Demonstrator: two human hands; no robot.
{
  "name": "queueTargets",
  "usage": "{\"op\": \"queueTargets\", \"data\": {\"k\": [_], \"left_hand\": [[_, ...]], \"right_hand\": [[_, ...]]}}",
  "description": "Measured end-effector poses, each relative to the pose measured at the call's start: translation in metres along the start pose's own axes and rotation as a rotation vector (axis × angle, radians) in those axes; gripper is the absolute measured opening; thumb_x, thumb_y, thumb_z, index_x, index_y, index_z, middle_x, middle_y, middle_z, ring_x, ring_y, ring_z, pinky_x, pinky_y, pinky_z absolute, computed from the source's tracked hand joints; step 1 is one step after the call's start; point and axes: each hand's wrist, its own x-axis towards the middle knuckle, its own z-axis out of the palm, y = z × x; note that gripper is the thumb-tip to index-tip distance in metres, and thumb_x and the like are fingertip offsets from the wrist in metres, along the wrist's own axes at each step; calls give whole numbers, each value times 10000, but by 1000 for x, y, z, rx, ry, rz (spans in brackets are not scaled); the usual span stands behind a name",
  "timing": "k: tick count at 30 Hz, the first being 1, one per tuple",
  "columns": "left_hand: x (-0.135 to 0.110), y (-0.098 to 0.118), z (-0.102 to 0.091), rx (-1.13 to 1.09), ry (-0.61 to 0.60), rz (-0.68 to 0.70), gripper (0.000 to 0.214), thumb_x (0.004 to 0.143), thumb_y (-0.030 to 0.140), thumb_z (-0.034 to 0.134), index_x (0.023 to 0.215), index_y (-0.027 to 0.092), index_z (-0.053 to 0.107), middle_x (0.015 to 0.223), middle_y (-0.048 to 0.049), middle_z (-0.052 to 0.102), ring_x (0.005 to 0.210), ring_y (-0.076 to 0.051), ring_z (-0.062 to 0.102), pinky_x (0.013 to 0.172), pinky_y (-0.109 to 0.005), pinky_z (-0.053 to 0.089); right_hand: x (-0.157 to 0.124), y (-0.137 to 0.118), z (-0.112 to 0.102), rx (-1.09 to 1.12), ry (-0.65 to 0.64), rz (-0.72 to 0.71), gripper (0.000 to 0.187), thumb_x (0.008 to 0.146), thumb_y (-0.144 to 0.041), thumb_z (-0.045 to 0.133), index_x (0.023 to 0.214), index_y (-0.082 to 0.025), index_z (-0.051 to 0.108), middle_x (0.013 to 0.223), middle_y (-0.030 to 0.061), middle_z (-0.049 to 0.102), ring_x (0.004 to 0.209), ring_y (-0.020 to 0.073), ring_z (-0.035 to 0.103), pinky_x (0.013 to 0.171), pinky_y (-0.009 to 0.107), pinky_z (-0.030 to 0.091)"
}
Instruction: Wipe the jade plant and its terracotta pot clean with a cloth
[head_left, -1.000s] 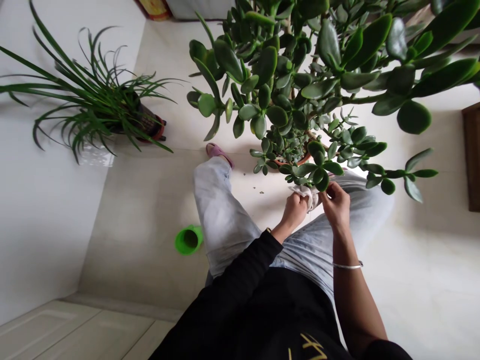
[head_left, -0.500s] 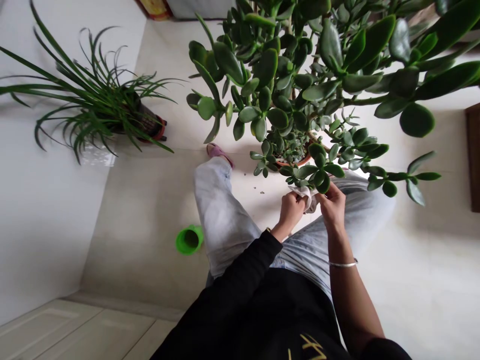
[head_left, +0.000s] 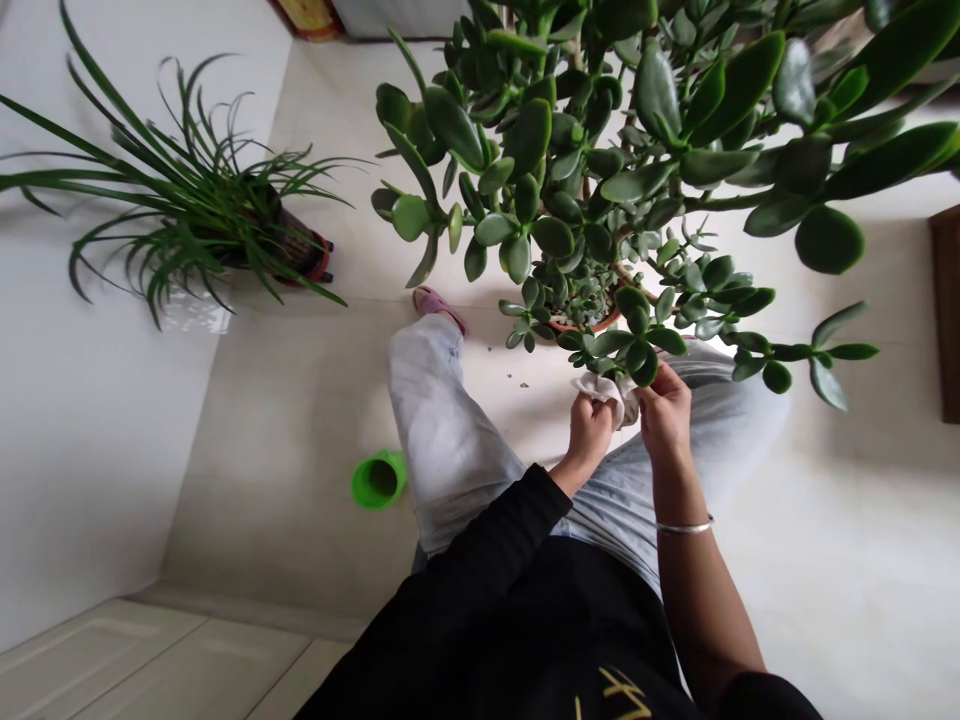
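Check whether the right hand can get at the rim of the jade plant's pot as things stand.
Probably, but not cleanly. The right hand sits close to the pot rim, yet it is at the white cloth gripped by the left hand, and low jade plant leaves hang in between.

Pale tile floor [head_left: 262,480]: green plastic cup [head_left: 379,479] on its side, lower centre-left; dark plant pot [head_left: 296,245] on red stand, upper left; small crumbs [head_left: 517,380] mid-frame.

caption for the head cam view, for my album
Left hand and right hand hold a white cloth under the leaves of a potted jade plant
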Motion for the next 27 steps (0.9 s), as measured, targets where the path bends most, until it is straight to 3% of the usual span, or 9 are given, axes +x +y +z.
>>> {"op": "queueTargets", "data": {"k": [4,11,17,22,27], "left_hand": [[-1,-3,1,-83,25,-16,63,818,119,619,846,168,647,824,-18,713,776,-134,641,735,-225,472],[2,-5,0,-132,105,-34,93,744,161,652,653,159,632,603,38,600,613,-106,523,630,-224,402],[5,-7,-3,-129,130,-34,72,707,116,648,645,148,666,615,25,645,615,-110,542,621,-224,408],[6,-8,-5,-112,133,-20,67,670,92,665,643,152,658,642,20,672,639,-120,579,646,-229,439],[4,-5,-7,-79,113,2,96,652,65,646,643,159,662,665,8,691,672,-136,613,663,-236,457]], "right_hand": [[2,-2,-1,25,-4,25,320,622,-390,831,809,-216,639,747,-24,686,636,120,567,608,252,456],[4,2,-9,90,48,34,310,551,-296,907,795,-207,737,754,-26,731,656,120,605,650,254,488],[5,-2,-17,25,134,34,346,502,-325,933,749,-192,730,717,-5,724,617,127,589,588,259,474],[6,-1,-21,-20,167,8,403,476,-352,946,683,-189,641,644,-41,644,570,90,510,559,230,417],[5,1,-24,-54,175,-14,371,526,-362,923,683,-184,638,627,-52,602,566,77,466,537,212,362]]}}
